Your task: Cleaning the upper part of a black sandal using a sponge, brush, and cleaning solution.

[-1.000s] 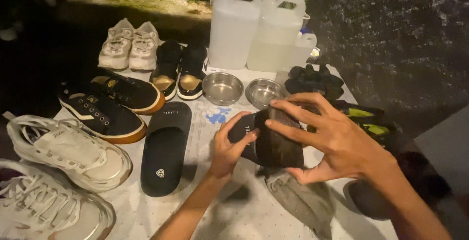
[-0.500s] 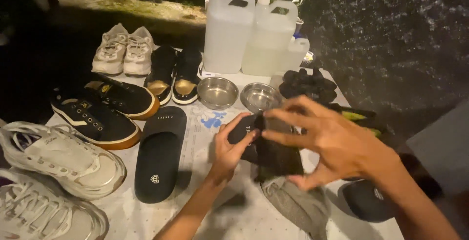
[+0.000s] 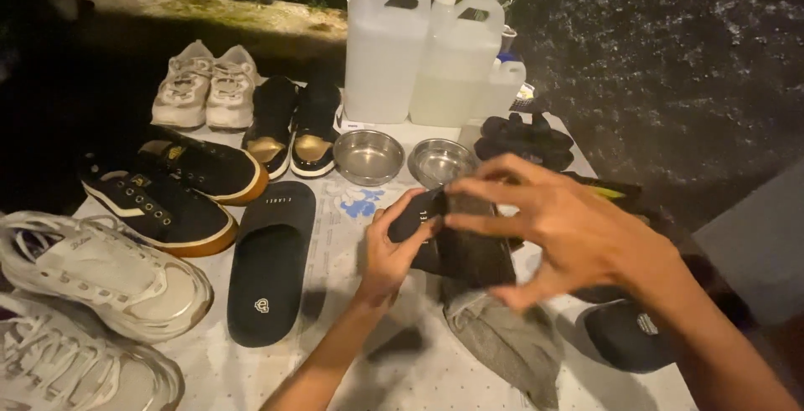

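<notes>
**Containers and marks on the table**

At the far edge of the table we see two large translucent white plastic jugs (image 3: 383,51) (image 3: 455,64) standing upright side by side, each squarish with a moulded handle and a white screw cap. Just to their right we find a smaller white jug (image 3: 504,84), partly hidden behind the second one. We make out a small white logo mark (image 3: 262,305) near the heel end of the black slide sandal (image 3: 272,256) lying left of centre. We see no signs or screens.
</notes>
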